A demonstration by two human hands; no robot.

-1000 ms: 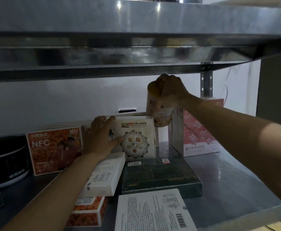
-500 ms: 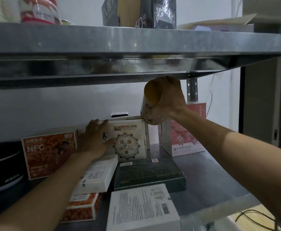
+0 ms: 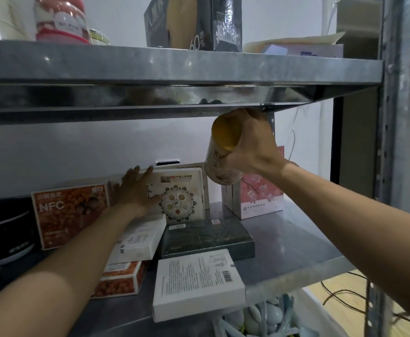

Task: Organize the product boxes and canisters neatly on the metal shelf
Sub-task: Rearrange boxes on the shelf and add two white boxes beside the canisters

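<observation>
My right hand grips a beige canister with a yellow lid, tilted and held in the air just under the upper shelf board. My left hand rests flat, fingers straight, against an upright white box with a round emblem. To its left stands an orange NFC box. A pink blossom box stands at the back right. A dark green flat box, a white box with a barcode, another white box and a small orange box lie on the metal shelf.
The upper shelf board carries a pink-lidded jar, a dark carton and flat packages. A black round appliance sits at the far left. A shelf upright stands on the right; a bin of pale items sits below.
The view has tilted up, showing the upper shelf's contents. My right hand has lifted the canister higher and tipped it. My left hand stays on the white emblem box.
</observation>
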